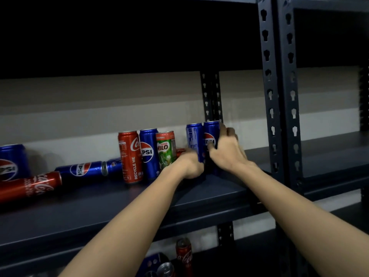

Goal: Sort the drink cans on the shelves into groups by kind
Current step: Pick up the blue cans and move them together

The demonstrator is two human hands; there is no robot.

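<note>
My right hand [225, 148] curls around an upright blue Pepsi can [211, 136] beside the rear shelf post [212, 96]. My left hand [191, 164] curls low around the Pepsi can next to it [193, 136], likely pressing the 2 together to start a Pepsi group at that post. Left of the post stand a mixed trio: red Coca-Cola can [129, 156], Pepsi [148, 152], green Milo can [165, 149]. Farther left, more cans lie toppled on the shelf [199, 194], not yet sorted.
</note>
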